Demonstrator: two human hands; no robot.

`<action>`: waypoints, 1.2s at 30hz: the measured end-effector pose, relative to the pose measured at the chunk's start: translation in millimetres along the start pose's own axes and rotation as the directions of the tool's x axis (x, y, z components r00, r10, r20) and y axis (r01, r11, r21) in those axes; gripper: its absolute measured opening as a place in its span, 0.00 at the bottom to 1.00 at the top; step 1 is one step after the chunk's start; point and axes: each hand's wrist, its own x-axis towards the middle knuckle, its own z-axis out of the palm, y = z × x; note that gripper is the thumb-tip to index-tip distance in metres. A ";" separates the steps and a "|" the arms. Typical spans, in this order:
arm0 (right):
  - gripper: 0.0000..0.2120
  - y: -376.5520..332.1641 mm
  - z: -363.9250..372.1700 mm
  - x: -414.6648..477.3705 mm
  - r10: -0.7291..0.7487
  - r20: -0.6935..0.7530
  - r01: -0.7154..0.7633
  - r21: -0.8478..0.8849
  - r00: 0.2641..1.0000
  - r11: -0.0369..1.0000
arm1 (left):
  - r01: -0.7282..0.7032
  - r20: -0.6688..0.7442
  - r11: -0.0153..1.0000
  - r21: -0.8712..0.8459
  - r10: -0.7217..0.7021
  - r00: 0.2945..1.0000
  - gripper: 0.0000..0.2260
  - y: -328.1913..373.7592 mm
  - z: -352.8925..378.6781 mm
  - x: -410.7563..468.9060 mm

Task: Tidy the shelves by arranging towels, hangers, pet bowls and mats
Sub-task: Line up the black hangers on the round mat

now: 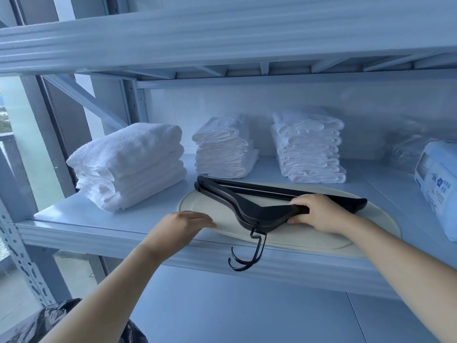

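A stack of black hangers (pixel 249 206) lies on a cream oval mat (pixel 309 237) at the front of the shelf (pixel 99 219), their hooks hanging over the shelf's edge. My right hand (pixel 319 212) grips the right arm of the hangers, fingers curled round it. My left hand (pixel 183 226) lies flat with straight fingers on the mat's left front edge. Three piles of folded white towels stand behind: a thick pile (pixel 128 164) at the left, a middle pile (pixel 223 148), and a taller pile (pixel 309 147) to the right.
A white packaged item (pixel 437 184) sits at the shelf's right end, with clear plastic bags (pixel 405 144) behind it. Another shelf board runs close overhead. A lower shelf (pixel 235 305) lies beneath, and a black bag (pixel 44 323) is at the bottom left.
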 end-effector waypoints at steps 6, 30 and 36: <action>0.09 0.5 3.0 -1.6 -0.007 -0.022 0.006 -0.062 1.000 0.998 | 0.076 0.028 0.997 0.017 -0.077 0.997 0.15 -1.1 3.5 -14.3; 0.10 7.4 -5.1 -14.1 -0.002 0.006 0.001 0.038 1.000 0.999 | 0.065 0.205 0.997 0.031 -0.070 0.976 0.26 18.1 28.3 54.7; 0.10 6.6 2.6 -18.6 -0.032 -0.048 0.029 -0.062 0.998 0.998 | 0.082 0.364 0.997 -0.015 -0.071 0.929 0.24 15.8 41.4 78.2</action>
